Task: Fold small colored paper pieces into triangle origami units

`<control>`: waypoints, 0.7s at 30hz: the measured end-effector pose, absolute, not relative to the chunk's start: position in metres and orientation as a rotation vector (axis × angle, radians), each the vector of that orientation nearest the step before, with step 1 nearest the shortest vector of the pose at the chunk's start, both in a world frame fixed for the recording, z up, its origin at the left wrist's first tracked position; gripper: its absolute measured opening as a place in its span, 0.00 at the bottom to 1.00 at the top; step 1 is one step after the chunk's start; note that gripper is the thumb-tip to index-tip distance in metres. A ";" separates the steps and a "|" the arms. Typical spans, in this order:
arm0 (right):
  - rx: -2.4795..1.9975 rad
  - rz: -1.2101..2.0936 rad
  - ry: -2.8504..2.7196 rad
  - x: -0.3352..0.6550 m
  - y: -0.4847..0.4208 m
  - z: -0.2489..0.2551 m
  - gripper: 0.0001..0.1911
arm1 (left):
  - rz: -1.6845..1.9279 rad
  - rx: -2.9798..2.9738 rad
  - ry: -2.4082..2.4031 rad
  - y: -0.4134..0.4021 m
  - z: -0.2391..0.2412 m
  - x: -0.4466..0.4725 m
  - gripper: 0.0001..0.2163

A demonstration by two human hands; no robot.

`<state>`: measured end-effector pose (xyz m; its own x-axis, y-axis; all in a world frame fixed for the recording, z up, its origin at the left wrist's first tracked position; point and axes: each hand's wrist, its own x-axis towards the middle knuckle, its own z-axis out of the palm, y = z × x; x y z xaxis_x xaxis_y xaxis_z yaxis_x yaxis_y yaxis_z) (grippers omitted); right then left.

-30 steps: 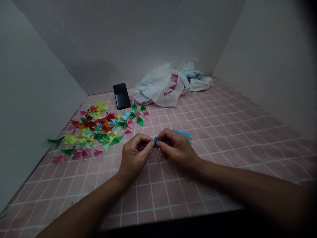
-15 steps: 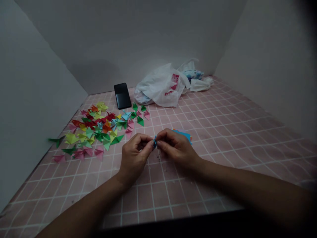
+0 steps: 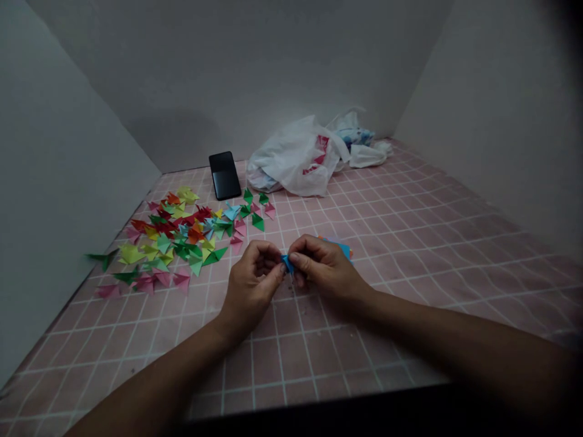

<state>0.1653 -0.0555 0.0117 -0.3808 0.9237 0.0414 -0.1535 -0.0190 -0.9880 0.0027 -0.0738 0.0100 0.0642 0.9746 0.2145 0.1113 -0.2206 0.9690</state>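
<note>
A small folded piece of blue paper (image 3: 287, 263) is pinched between my two hands above the table. My left hand (image 3: 255, 273) grips its left side with thumb and fingers. On the other side my right hand (image 3: 325, 264) pinches it the same way, and the fingertips partly cover it. Behind my right hand lies a stack of paper sheets (image 3: 342, 247), blue on top with orange showing at the edge. Folded paper cranes (image 3: 195, 255) in green, pink, yellow, red, orange and light blue are spread to the left of my hands.
A black smartphone (image 3: 225, 176) lies behind the paper cranes. White plastic bags (image 3: 296, 158) sit against the back wall, one with red print. The table has a pink checked cloth (image 3: 410, 267), with grey walls on three sides.
The blue paper has turned, so more of its bright face shows between my fingertips. My left hand has shifted slightly to the right, and both hands still pinch the paper.
</note>
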 end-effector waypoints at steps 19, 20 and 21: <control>-0.892 1.530 -1.271 0.161 -0.058 0.009 0.10 | 1.213 1.564 1.248 -0.075 0.012 0.004 0.02; -0.888 1.530 -1.268 0.162 -0.058 0.009 0.10 | 1.223 1.568 1.250 -0.075 0.012 0.003 0.02; -0.889 1.532 -1.264 0.162 -0.058 0.009 0.10 | 1.234 1.573 1.246 -0.075 0.011 0.003 0.02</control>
